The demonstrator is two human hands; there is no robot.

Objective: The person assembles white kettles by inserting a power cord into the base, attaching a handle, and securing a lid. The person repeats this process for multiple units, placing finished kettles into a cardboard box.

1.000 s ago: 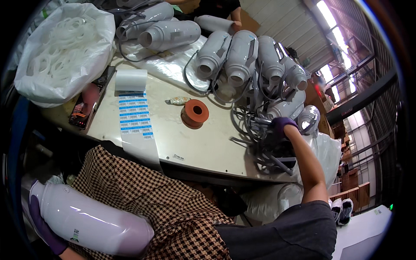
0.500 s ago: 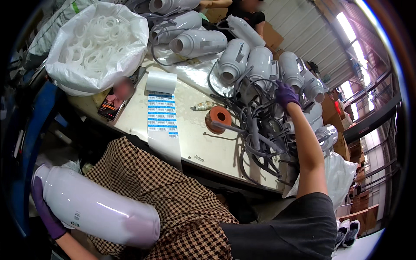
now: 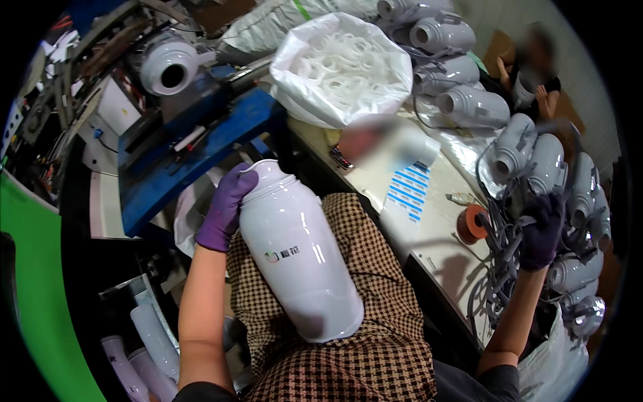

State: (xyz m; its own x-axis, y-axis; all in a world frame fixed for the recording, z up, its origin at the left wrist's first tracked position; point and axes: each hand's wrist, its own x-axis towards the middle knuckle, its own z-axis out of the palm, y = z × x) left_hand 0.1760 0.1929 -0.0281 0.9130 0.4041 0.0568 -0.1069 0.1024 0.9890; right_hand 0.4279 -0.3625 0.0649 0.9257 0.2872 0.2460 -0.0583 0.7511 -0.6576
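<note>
My left hand (image 3: 226, 213), in a purple glove, is closed around the neck of a pale grey thermos flask body (image 3: 301, 258). The flask lies tilted across my lap on a checked apron (image 3: 375, 258), with its mouth toward the upper left and a small printed mark on its side. At the right end of the table my gloved right hand (image 3: 541, 231) is closed on a grey plastic carrying handle (image 3: 573, 137), blurred by motion. Around and below that hand lies a tangled heap of similar grey handles (image 3: 492, 285).
Several finished-looking flasks (image 3: 546, 164) stand behind the heap. On the table (image 3: 447, 241) are a label roll (image 3: 405, 191), an orange ring-shaped piece (image 3: 471, 224) and a small tube (image 3: 462, 199). A white sack (image 3: 392, 80) holds clear rings. A blue bench (image 3: 157, 171) stands left; another person (image 3: 536, 74) sits beyond.
My view has turned left. The flask has come from the far left onto the middle of my lap, its neck still in my left hand. My right hand has drawn back with a grey carrying handle.
</note>
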